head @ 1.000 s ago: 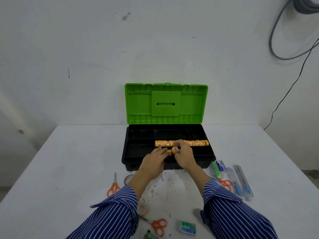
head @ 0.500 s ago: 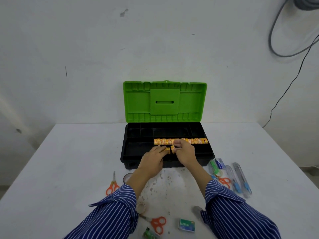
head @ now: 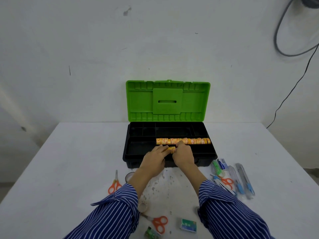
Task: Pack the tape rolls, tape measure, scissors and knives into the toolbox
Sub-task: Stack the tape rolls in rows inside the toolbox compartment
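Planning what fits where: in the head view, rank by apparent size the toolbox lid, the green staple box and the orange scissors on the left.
1. toolbox lid
2. orange scissors
3. green staple box, though close to the scissors and nearer the camera, so unsure.

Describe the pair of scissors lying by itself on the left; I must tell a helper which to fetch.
Start at the open black toolbox with the green lid at the table's far middle. Come toward its near left corner: the small orange-handled scissors lie on the white table, blades pointing away. The other orange scissors lie nearer or among the knives at right.

Orange tape rolls (head: 183,141) lie in a row — inside open toolbox (head: 138,152).
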